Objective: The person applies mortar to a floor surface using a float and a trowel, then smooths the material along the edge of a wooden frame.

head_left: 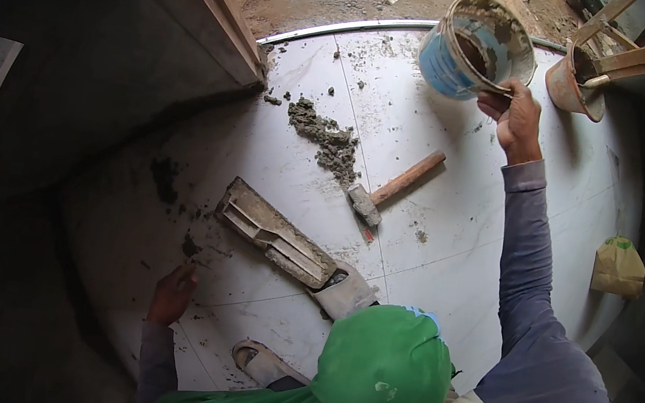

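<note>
My right hand [515,120] is closed on the rim of a blue-and-white bucket [446,58], tilted so its mortar-smeared inside shows. Low at the left, my left hand [173,293] hovers over or rests on the white tiles [448,244], fingers loosely bent and apart, with nothing visible in them. Between my arms lies a long, mortar-caked float [277,232] with its handle side up. Beyond it is a short-handled sledgehammer [394,187], its head toward me. Wet grey mortar [323,137] sits in a loose heap farther off.
Wooden framing [210,4] edges a dark wall at the far left. A second bucket [574,82], dirty brown, stands far right beside timber pieces. A yellowish bag [619,266] sits at right. Sandaled feet [267,361] and green cloth [380,375] fill the near side. Mortar crumbs dot the tiles.
</note>
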The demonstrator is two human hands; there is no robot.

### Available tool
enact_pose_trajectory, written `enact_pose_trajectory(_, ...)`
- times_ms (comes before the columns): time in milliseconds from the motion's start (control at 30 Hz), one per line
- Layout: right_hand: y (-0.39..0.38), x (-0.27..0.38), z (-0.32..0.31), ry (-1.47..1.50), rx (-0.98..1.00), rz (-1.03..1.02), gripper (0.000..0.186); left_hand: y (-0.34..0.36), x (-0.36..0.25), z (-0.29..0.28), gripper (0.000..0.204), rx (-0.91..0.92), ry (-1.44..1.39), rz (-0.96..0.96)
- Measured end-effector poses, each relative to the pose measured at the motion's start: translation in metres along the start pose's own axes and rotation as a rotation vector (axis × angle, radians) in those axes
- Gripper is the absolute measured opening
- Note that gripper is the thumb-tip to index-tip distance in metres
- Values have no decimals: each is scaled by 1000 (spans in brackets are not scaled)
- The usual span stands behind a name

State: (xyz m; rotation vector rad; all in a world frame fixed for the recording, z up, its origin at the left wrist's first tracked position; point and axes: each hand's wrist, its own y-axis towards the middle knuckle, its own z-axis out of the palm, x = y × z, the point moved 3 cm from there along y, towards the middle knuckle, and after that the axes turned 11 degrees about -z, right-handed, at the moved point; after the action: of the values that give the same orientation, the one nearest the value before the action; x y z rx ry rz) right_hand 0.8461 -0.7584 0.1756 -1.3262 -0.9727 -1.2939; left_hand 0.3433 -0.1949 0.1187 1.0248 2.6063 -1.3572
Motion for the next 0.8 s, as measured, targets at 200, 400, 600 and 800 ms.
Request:
enact_pose_trajectory(200,91,23,125,170,411,-127,33,-15,53,5,46,-47,-19,-84)
enact_pose_trajectory(400,133,-75,324,386,393,54,41,-62,16,2,45,-97,-67,-67)
enact_pose_trajectory(600,151,-137,405,501,671,125,48,-123,-34,15,47,36,-476,-142)
enact_pose_trajectory(800,-53,-121,371,-162,616,-211,37,-164,-24,10,44,-56,-543,-216)
